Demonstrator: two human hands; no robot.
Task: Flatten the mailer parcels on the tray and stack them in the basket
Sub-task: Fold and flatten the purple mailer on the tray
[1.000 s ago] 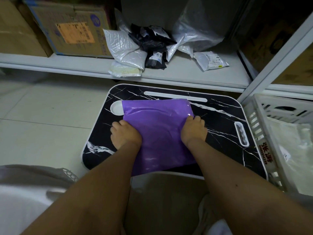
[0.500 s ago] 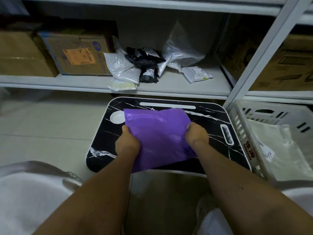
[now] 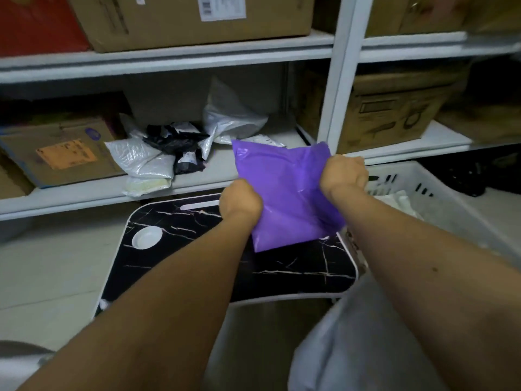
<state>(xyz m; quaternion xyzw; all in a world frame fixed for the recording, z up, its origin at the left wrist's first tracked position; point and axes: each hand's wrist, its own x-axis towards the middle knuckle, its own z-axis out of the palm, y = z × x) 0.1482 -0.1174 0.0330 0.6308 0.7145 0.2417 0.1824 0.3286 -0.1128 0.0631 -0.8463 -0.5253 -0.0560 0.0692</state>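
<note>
Left to right: a cardboard box with an orange label (image 3: 63, 152) on the lower shelf (image 3: 84, 197); beside it, a heap of white and black mailer parcels (image 3: 169, 153). Below, the black marble-patterned tray (image 3: 174, 249). The left hand (image 3: 239, 200), fingers curled, grips the left edge of the purple mailer (image 3: 287, 193), which is held in the air above the tray's far right corner, tilted. The right hand (image 3: 345, 173), likewise closed, grips the mailer's upper right corner. At far right, the white slotted basket (image 3: 439, 193), with pale parcels inside.
</note>
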